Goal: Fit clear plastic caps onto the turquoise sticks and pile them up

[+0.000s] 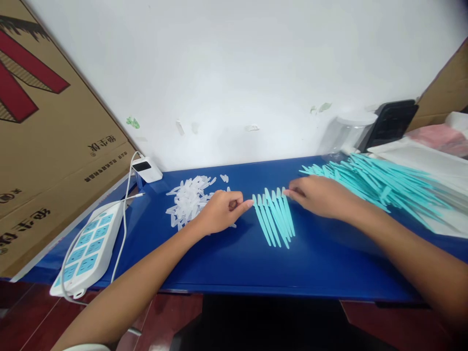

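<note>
Several slim turquoise plastic sticks with whitish tips lie side by side in a fanned row on the blue table. My left hand is curled closed at the row's left end, its thumb tip against the top of the leftmost stick; whether anything small is inside the fingers is hidden. At the right end, my right hand pinches at the tip of the rightmost stick. Small translucent white plastic pieces are heaped beside and partly behind my left hand. A large pile of the same turquoise sticks spreads beyond my right forearm.
A white power strip with cables lies on the left, near a small white device. A large cardboard box borders the left side. At the back right stand a clear container and a black object. A white wall rises behind the table.
</note>
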Motion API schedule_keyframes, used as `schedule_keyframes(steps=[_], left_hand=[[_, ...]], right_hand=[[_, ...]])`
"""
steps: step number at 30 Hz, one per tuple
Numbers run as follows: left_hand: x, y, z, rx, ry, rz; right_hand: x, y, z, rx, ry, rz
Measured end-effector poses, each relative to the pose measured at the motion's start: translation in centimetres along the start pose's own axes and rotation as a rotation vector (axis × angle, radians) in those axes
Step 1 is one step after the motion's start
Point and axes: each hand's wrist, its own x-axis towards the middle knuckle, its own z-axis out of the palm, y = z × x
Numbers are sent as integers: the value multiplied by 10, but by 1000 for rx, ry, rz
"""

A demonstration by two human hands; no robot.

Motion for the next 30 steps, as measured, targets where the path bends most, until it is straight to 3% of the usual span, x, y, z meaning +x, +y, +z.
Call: schedule_keyframes(steps=[5, 8, 11, 14, 19, 23, 26, 30], left_hand=[[6, 0, -13, -782, 141, -274], [10, -3, -26, -1139, 275, -372], [10, -2, -37, -1359, 363, -441], [9, 7, -34, -1455, 362, -454], [4, 30, -3, -1467, 248, -460], [-2, 37, 19, -1457, 205, -456], [-3, 37, 24, -1445, 193, -477], [-2, 38, 26, -1442, 167, -492]], right_hand=[[12, 42, -6, -109, 123, 160], [14, 43, -8, -44, 171, 20], [7, 12, -3, 66, 215, -191], [-6, -35, 12, 157, 260, -446], [-25, -93, 40, 72, 578, -729], [-24, -105, 49, 76, 706, -752], [-21, -103, 47, 102, 693, -717], [-21, -97, 43, 114, 653, -567]])
